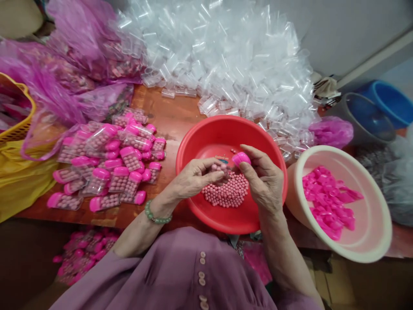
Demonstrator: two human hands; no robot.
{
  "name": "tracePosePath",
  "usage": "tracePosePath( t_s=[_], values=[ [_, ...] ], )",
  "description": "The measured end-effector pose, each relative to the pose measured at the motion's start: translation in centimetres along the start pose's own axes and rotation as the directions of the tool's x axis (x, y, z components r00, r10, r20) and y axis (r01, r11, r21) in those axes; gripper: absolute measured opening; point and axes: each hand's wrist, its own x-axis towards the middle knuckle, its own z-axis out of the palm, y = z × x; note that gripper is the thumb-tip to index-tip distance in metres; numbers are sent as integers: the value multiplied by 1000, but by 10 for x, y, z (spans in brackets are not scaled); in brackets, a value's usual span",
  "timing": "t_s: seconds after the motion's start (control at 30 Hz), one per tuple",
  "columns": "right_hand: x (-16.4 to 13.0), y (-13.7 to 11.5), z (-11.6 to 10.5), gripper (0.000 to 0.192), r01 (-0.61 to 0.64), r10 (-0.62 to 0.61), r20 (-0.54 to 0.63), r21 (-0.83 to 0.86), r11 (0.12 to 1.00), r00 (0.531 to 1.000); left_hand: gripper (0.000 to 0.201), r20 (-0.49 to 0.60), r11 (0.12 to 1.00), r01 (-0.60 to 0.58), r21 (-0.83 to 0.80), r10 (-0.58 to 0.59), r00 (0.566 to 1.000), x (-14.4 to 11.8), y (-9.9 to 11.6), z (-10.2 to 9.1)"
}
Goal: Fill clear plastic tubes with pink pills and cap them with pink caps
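Over the red basin [190,150], my left hand [195,178] is closed on a small clear plastic bottle [220,168] with pink beads inside. Fingers cover much of the bottle. My right hand [266,181] pinches a bright pink cap [241,159] close to the bottle's end, with a small gap between them. Loose pink beads [226,191] lie in a heap on the basin's floor below both hands. At the right, a cream tub [376,206] holds a pile of pink caps [332,198].
Filled, capped bottles [109,168] are heaped on the wooden table [167,112] at left. Empty clear bottles [219,51] form a large mound behind the basin. Purple plastic bags [80,38] and a yellow basket [30,112] stand far left; a blue tub [390,103] is far right.
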Motion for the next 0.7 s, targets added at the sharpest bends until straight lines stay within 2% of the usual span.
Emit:
tracePosePath(
  t_s=[0.1, 0.23, 0.37, 0.57, 0.63, 0.7],
  values=[
    [0, 2, 1, 23, 20, -20, -67, 4, 1000, 998, 23, 12, 1000, 2, -10, -2, 1000, 1, -2, 2],
    [0, 1, 1, 21, 65, -72, -59, -110, 992, 996, 20, 18, 999, 3, 43, -3, 1000, 3, -3, 3],
    [1, -2, 0, 20, 165, -161, 37, -210, 964, 986, 19, 36, 996, 5, 94, -9, 999, 3, -3, 0],
    [6, -6, -13, 27, 329, -261, 241, -313, 891, 935, 24, 70, 986, 0, 168, -12, 997, 3, -5, -6],
    [7, -8, -19, 30, 334, -251, 263, -347, 876, 932, 23, 54, 990, 19, 143, -26, 998, 3, -5, -6],
    [7, -9, -22, 32, 309, -236, 231, -368, 877, 944, 22, 37, 996, 35, 85, -38, 999, 4, -4, -6]
  ],
)
